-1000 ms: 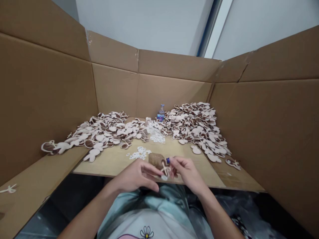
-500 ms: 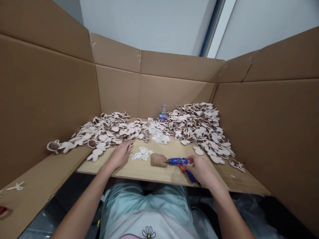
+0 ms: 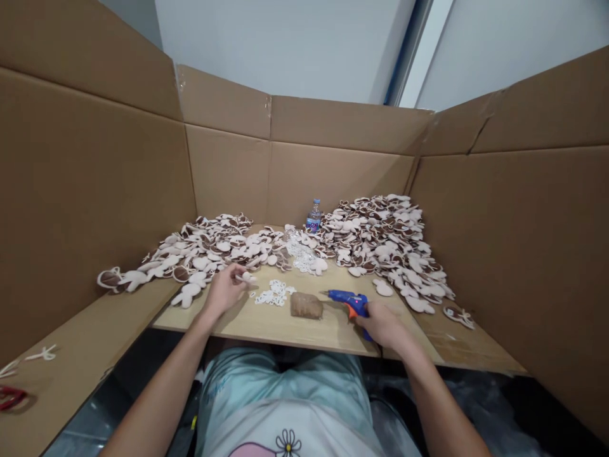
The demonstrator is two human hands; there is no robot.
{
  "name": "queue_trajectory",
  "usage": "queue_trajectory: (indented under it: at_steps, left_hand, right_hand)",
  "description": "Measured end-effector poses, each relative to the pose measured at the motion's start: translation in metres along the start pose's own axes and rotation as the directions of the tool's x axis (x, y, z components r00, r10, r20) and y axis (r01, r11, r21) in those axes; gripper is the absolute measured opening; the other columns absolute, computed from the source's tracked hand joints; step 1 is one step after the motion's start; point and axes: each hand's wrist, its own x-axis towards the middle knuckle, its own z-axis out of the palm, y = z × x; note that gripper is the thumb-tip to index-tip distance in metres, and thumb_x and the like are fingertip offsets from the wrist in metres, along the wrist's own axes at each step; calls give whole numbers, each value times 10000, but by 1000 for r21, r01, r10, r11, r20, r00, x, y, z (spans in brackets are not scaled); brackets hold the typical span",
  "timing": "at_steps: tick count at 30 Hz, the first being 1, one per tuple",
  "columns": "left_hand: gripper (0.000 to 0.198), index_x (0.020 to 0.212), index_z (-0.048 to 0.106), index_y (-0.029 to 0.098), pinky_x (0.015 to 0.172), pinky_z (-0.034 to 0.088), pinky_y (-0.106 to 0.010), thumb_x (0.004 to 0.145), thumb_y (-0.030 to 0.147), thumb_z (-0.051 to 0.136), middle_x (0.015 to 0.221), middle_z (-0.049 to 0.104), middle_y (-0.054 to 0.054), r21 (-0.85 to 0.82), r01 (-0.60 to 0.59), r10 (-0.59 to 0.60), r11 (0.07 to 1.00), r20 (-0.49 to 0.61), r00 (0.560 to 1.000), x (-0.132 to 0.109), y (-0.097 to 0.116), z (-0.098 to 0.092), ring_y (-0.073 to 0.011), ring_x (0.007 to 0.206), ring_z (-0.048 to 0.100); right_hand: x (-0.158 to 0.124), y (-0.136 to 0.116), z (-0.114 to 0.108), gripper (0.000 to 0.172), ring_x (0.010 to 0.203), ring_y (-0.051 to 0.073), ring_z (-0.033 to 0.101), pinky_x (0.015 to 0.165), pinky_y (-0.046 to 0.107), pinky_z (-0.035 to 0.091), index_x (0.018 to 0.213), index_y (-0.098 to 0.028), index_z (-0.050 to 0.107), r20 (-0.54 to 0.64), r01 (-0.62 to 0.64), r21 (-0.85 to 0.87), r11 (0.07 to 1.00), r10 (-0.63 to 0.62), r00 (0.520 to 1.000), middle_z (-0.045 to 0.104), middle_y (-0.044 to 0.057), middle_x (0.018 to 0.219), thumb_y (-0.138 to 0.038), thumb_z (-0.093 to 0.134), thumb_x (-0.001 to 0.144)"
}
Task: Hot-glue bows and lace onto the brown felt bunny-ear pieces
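My right hand (image 3: 379, 322) is wrapped round the handle of a blue glue gun (image 3: 346, 298) with an orange trigger. Its nozzle points left, just above and right of a brown block (image 3: 306, 306) on the board. My left hand (image 3: 227, 289) pinches a small pale bunny-shaped piece (image 3: 246, 277) at the front of the left pile. Between the hands lies a little heap of white cut-out pieces (image 3: 275, 293).
Piles of bunny-shaped pieces rise at the left (image 3: 209, 247) and right (image 3: 380, 235). A water bottle (image 3: 314, 217) stands at the back beside a clear bag (image 3: 301, 251) of white pieces. Cardboard walls (image 3: 342, 171) enclose the board. Something red (image 3: 10, 397) lies far left.
My right hand has taken the glue gun by its handle and raised the nozzle off the brown block. My left hand has lifted slightly and now pinches a pale piece.
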Motion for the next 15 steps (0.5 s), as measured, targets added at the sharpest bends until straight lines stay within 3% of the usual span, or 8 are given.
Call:
queue_trajectory:
  at_steps: [4, 9, 12, 15]
  left_hand:
    - [255, 925, 634, 176, 648, 511, -288, 713, 294, 714, 816, 698, -47, -227, 52, -31, 972, 97, 995, -7, 20, 1, -213, 760, 658]
    - [356, 1125, 645, 207, 685, 547, -307, 801, 347, 686, 891, 693, -57, -425, 147, -43, 893, 244, 969, -24, 49, 7, -190, 783, 663]
    - [385, 1146, 639, 235, 726, 575, -344, 773, 268, 727, 914, 658, -29, -625, 302, -111, 720, 326, 939, -31, 57, 14, -159, 757, 637]
    - [288, 970, 647, 202, 767, 566, -317, 709, 177, 765, 872, 642, -3, -733, 362, -176, 576, 322, 930, -31, 56, 22, -121, 721, 620]
  right_hand:
    - [1, -8, -5, 208, 443, 154, 526, 408, 247, 350, 536, -244, 493, -26, -4, 99, 995, 7, 1000, 573, -31, 462, -195, 634, 680]
    - [1, -18, -2, 19, 418, 156, 554, 425, 248, 417, 720, -231, 493, -12, 1, 229, 973, 1, 1000, 552, -58, 482, -217, 505, 714]
    - [2, -19, 2, 82, 398, 160, 528, 424, 255, 401, 787, -222, 496, -32, 8, 263, 965, 1, 999, 516, -70, 470, -246, 481, 710]
    - [3, -20, 0, 198, 428, 169, 526, 464, 278, 405, 862, -202, 514, -80, 22, 269, 963, 0, 997, 535, -56, 519, -304, 513, 692]
